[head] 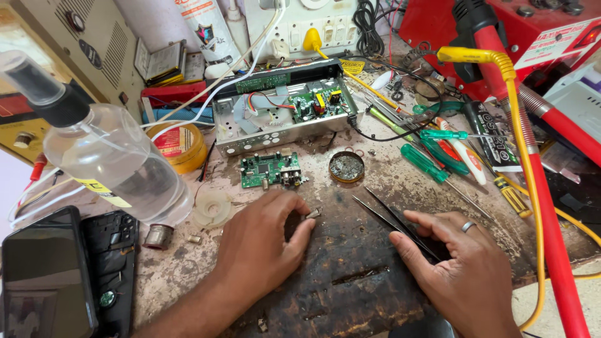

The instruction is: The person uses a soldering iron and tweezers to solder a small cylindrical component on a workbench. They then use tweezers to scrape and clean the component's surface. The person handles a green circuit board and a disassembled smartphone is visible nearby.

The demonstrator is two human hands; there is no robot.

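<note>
Left hand point(263, 241) curled on worn dark bench point(350, 281), fingertips pinching small metal part point(312, 214). Right hand point(460, 266) grips black tweezers point(391, 219), tips pointing up-left, near part but not touching it.

Around small green circuit board point(270, 170), which lies just above left hand:
- open metal chassis point(285, 106) behind board
- clear plastic bottle point(106, 153) left of board, lying tilted
- dark phone point(44, 275) far lower left
- green-handled screwdrivers point(432, 156) right of board
- round tin point(346, 167) just right of board

A single head-worn camera looks steeply down and forward from close above the cluttered surface point(375, 275), with both hands low in the frame and the wall sockets point(313, 25) at the top edge.
</note>
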